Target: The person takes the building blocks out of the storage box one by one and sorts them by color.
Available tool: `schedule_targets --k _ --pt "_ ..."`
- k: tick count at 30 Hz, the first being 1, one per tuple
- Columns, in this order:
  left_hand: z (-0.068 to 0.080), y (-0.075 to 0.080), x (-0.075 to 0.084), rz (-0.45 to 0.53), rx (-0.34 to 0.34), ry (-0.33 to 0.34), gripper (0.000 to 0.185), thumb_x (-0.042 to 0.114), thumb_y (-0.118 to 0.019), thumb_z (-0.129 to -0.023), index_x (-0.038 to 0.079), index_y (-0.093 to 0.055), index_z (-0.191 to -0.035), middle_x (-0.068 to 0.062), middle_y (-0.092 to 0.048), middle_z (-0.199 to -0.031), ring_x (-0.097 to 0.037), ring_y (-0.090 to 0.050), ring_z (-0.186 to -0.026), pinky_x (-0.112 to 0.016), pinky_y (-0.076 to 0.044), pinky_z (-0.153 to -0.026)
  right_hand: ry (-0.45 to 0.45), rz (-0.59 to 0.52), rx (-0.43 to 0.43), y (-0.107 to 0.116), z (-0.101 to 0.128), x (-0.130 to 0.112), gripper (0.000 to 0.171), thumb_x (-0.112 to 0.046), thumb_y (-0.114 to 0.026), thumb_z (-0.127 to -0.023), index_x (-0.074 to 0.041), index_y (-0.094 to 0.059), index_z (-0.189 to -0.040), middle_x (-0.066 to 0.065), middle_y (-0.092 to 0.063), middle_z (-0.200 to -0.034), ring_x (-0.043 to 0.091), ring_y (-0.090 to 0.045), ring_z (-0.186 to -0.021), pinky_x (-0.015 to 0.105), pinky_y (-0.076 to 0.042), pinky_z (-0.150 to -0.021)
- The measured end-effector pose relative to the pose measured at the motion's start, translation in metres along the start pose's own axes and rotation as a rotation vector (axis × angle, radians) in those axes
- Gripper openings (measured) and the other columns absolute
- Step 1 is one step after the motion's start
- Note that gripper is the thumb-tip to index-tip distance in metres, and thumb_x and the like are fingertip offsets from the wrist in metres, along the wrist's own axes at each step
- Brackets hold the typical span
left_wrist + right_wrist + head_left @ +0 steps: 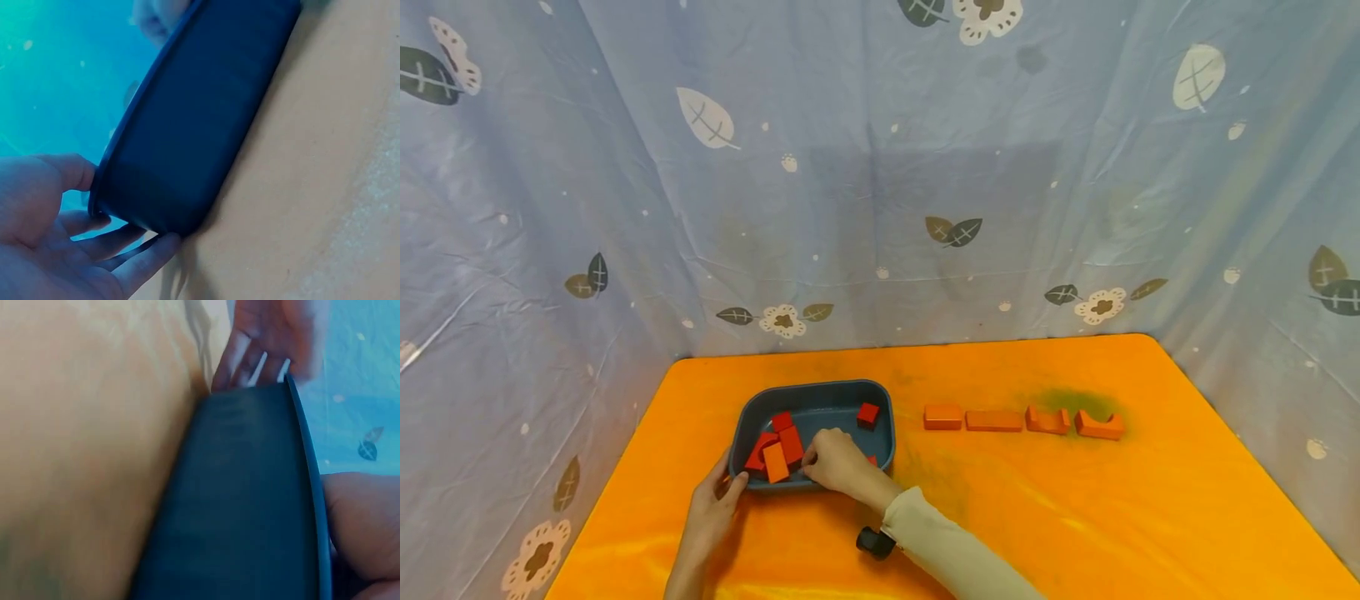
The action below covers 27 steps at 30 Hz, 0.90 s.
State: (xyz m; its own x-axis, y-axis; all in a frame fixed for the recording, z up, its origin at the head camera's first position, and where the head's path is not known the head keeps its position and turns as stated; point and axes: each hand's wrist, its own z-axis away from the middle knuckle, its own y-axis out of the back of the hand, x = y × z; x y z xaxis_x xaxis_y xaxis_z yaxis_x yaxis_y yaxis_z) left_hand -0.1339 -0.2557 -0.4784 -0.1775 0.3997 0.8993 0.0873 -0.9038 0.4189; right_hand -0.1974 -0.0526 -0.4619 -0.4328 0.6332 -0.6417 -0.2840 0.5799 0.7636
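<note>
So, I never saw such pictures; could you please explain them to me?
There is no machine, only a person's left hand and right hand. The large picture comes from a camera on the head; the others, from the left and right wrists. On the orange surface stands a blue-grey tray with red blocks and one orange block inside; to its right, four more orange blocks lie in a row. The left hand holds the tray's near-left corner. The right hand reaches inside; whether it holds anything is hidden.
</note>
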Motion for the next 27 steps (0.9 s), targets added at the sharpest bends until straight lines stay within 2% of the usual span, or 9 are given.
schedule_targets --k 4,7,9,12,14,16,22,24,27 --pt "-0.001 0.0 0.0 -0.015 0.0 -0.004 0.06 0.016 -0.046 -0.105 -0.001 -0.018 -0.155 -0.028 -0.025 -0.155 -0.044 -0.04 -0.134 -0.024 -0.05 -0.092 -0.062 -0.004 0.044 -0.011 -0.007 -0.011 0.028 -0.027 -0.08 -0.083 -0.009 -0.076 -0.062 -0.009 -0.052 -0.045 0.006 -0.045 -0.044 0.019 -0.035 -0.048" --pt "-0.002 0.001 -0.001 -0.023 0.0 -0.005 0.06 0.018 -0.046 -0.105 -0.001 -0.018 -0.155 -0.029 -0.026 -0.154 -0.043 -0.041 -0.133 -0.017 -0.049 -0.084 -0.126 0.117 0.075 -0.019 -0.011 -0.022 0.044 -0.039 -0.08 -0.08 -0.011 -0.063 -0.05 -0.008 -0.035 -0.039 0.008 -0.041 -0.04 0.019 -0.031 -0.041" --pt "-0.002 0.001 -0.001 -0.037 0.007 -0.01 0.059 0.018 -0.047 -0.105 -0.001 -0.02 -0.155 -0.029 -0.026 -0.154 -0.043 -0.042 -0.133 -0.016 -0.048 -0.087 -0.172 0.212 0.08 -0.023 -0.014 -0.028 0.051 -0.047 -0.08 -0.077 -0.013 -0.055 -0.049 -0.006 -0.031 -0.04 0.01 -0.043 -0.041 0.019 -0.034 -0.041" --pt "-0.002 -0.001 -0.003 -0.048 0.01 0.0 0.059 0.018 -0.047 -0.105 -0.001 -0.021 -0.154 -0.029 -0.027 -0.154 -0.043 -0.043 -0.132 -0.021 -0.049 -0.09 -0.243 0.331 0.075 -0.029 -0.018 -0.034 0.051 -0.057 -0.079 -0.073 -0.015 -0.057 -0.054 -0.004 -0.04 -0.045 0.012 -0.049 -0.047 0.021 -0.039 -0.044" --pt "-0.001 -0.001 -0.003 -0.048 0.016 0.004 0.059 0.017 -0.048 -0.105 -0.001 -0.021 -0.154 -0.029 -0.027 -0.154 -0.044 -0.043 -0.132 -0.027 -0.049 -0.095 -0.285 0.372 0.063 -0.031 -0.021 -0.037 0.049 -0.06 -0.078 -0.072 -0.016 -0.062 -0.059 -0.004 -0.048 -0.049 0.013 -0.053 -0.051 0.022 -0.042 -0.045" --pt "-0.001 -0.001 -0.003 -0.044 0.019 0.012 0.06 0.017 -0.048 -0.104 -0.001 -0.021 -0.154 -0.028 -0.027 -0.154 -0.044 -0.043 -0.131 -0.029 -0.051 -0.095 -0.314 0.413 0.052 -0.033 -0.025 -0.039 0.046 -0.062 -0.078 -0.07 -0.017 -0.067 -0.065 -0.004 -0.055 -0.054 0.014 -0.056 -0.055 0.023 -0.044 -0.046" --pt "0.0 0.001 -0.002 -0.044 0.026 0.013 0.06 0.018 -0.048 -0.104 0.0 -0.021 -0.155 -0.028 -0.028 -0.154 -0.043 -0.044 -0.131 -0.015 -0.048 -0.08 -0.347 0.467 0.026 -0.035 -0.032 -0.042 0.053 -0.068 -0.079 -0.062 -0.02 -0.074 -0.083 -0.003 -0.068 -0.074 0.017 -0.063 -0.069 0.026 -0.05 -0.055" --pt "0.0 0.001 -0.002 -0.038 0.018 0.012 0.06 0.018 -0.048 -0.105 0.0 -0.021 -0.155 -0.028 -0.027 -0.154 -0.043 -0.044 -0.131 -0.014 -0.048 -0.08 -0.359 0.48 0.016 -0.034 -0.033 -0.042 0.055 -0.068 -0.08 -0.06 -0.02 -0.074 -0.085 -0.003 -0.069 -0.077 0.017 -0.064 -0.072 0.027 -0.052 -0.057" --pt "-0.001 0.001 -0.002 -0.031 0.004 0.017 0.06 0.018 -0.047 -0.105 0.0 -0.02 -0.155 -0.027 -0.027 -0.155 -0.043 -0.044 -0.131 -0.018 -0.049 -0.085 -0.352 0.462 -0.001 -0.03 -0.032 -0.042 0.049 -0.061 -0.083 -0.064 -0.019 -0.074 -0.086 -0.003 -0.069 -0.079 0.017 -0.064 -0.074 0.027 -0.053 -0.06"
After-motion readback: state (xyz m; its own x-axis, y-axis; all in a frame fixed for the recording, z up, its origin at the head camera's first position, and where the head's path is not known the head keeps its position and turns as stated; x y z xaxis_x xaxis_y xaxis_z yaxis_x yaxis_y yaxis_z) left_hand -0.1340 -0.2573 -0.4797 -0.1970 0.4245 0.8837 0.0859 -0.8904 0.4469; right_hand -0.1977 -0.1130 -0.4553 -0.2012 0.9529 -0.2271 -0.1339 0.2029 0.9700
